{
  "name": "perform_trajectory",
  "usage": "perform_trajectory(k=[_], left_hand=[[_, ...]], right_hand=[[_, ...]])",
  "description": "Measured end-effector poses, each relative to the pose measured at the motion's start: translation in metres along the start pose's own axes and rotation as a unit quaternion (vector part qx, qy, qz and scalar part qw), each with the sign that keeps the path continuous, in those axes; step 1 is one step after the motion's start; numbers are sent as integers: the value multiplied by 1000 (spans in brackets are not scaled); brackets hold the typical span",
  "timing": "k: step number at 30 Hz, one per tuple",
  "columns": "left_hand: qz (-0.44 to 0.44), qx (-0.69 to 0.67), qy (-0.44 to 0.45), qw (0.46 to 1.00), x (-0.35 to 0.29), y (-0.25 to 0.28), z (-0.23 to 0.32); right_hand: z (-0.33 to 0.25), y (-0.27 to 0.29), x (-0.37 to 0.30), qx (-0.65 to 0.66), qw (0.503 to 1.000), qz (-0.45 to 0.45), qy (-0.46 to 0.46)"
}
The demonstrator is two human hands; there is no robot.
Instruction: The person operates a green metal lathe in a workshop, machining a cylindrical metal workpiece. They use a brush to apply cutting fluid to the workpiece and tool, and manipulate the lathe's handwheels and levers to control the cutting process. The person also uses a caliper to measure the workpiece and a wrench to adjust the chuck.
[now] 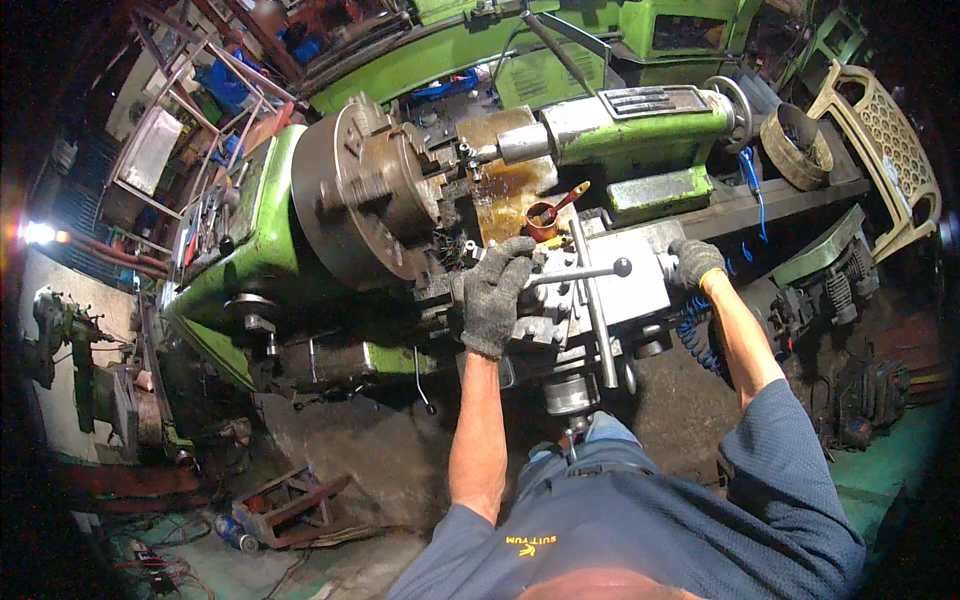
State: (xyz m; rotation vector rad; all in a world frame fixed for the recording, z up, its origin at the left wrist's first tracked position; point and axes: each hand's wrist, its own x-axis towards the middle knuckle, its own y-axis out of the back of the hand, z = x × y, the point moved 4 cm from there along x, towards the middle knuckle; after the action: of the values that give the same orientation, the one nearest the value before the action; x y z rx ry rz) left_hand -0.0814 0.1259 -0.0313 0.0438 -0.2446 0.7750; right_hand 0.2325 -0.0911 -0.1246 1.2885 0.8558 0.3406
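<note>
In a grey work glove, my left hand (495, 297) rests over the tool post area of a green lathe, its fingers apart. Beside its fingertips is a metal lever (580, 273) with a black ball knob. My right hand (695, 262), gloved with a yellow cuff, is closed at the right end of the pale metal slide (630, 275); what it grips is hidden. Left of my left hand, the large chuck (355, 190) looks blurred around its jaws. A reddish-brown cup (541, 224) with a brush (568, 202) in it stands behind the slide.
The tailstock (640, 125) with its handwheel (738, 112) stands at the back right. A round tin (796, 147) sits on the bed near a beige plastic chair (880, 150). Tools lie on the headstock (250, 210). A rusty metal frame (300, 508) is on the floor at left.
</note>
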Motion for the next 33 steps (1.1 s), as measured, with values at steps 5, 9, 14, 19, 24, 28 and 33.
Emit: perform_trajectory(k=[5, 9, 14, 19, 24, 28, 33], left_hand=[[2, -13, 8, 1000, -1, -1, -1], [-6, 13, 5, 1000, 0, -1, 4], [-4, 0, 2, 1000, 1, -1, 1], [12, 27, -8, 1000, 0, -3, 9], [9, 15, -8, 1000, -1, -3, 13], [5, 46, -10, 999, 0, -4, 17], [17, 39, -12, 999, -1, -2, 12]], right_hand=[[4, -6, 4, -4, 1000, 12, 10], [3, -3, 2, -4, 1000, 5, 11], [3, -2, 1, -4, 1000, 15, 16], [4, -5, 2, -6, 1000, 16, 15], [2, -5, 2, -6, 1000, 7, 9], [5, -4, 3, 8, 1000, 24, 14], [-1, 3, -2, 1, 1000, -15, -2]])
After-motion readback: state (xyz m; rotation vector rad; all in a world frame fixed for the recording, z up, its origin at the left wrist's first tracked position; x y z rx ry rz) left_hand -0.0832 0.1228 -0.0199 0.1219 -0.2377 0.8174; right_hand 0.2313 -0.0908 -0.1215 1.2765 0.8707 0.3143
